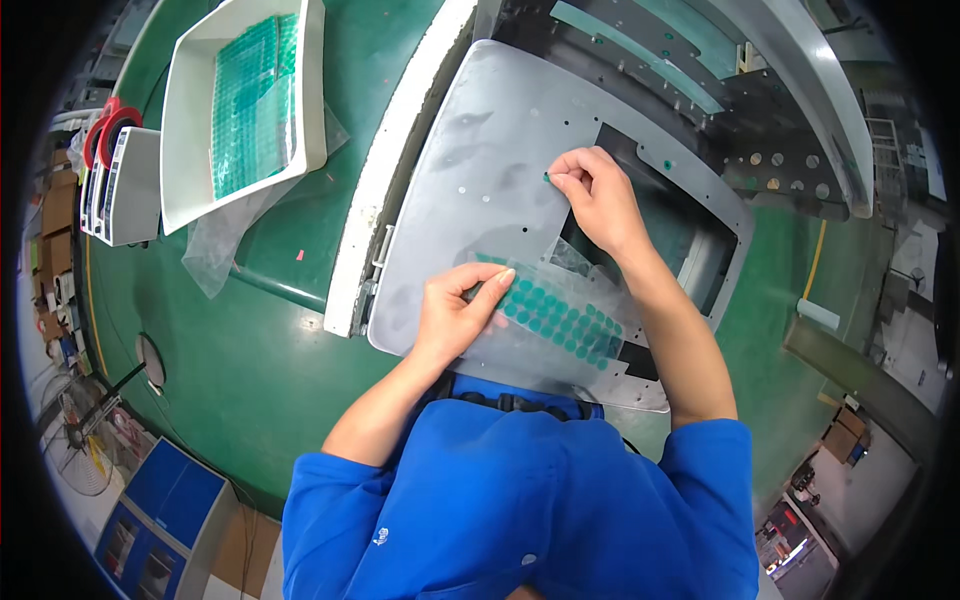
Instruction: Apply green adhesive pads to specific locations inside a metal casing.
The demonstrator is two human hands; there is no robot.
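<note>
A clear sheet of round green stickers (548, 315) is pinched at its left end between the thumb and fingers of my left hand (452, 312). It lies over the near part of a grey metal panel (470, 160). Farther out, above the panel by the edge of its dark rectangular opening, my right hand (605, 205) is closed in a pinch. A small green round sticker (547, 177) shows at its fingertips. Several small holes dot the panel's surface.
At the far left stands a white bin (312, 90) with green sticker sheets (250, 110) inside and clear plastic film (235, 235) under it. Beside it are white devices with red rings (125, 185). A raised metal cover (815, 80) rises at the far right.
</note>
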